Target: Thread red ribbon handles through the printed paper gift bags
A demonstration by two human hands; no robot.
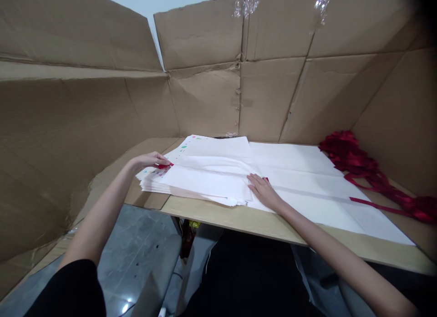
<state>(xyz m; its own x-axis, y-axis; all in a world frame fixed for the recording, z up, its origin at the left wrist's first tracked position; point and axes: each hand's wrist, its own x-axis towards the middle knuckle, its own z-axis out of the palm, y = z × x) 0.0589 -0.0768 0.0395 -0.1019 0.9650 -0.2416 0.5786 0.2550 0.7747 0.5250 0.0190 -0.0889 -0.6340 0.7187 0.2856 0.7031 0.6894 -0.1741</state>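
On the table lies a stack of white paper sheets [159,186] with coloured prints along its left side. A white folded sheet [208,179] rests on top, its upper layer bulging slightly. My left hand [152,160] is at that sheet's left edge, fingers pinched on a red ribbon [164,166]. Spread across the sheet's right end, my right hand [262,189] lies flat with its fingers stretched out. A small red piece [266,179] shows beside its fingers; whether it belongs to the same ribbon cannot be seen.
A large white sheet [307,171] covers the table to the right. Beyond it lies a tangled heap of red ribbon [351,155], one end [372,204] reaching onto the sheet. Cardboard walls [205,103] enclose the back and sides. The wooden table edge [211,213] runs in front of me.
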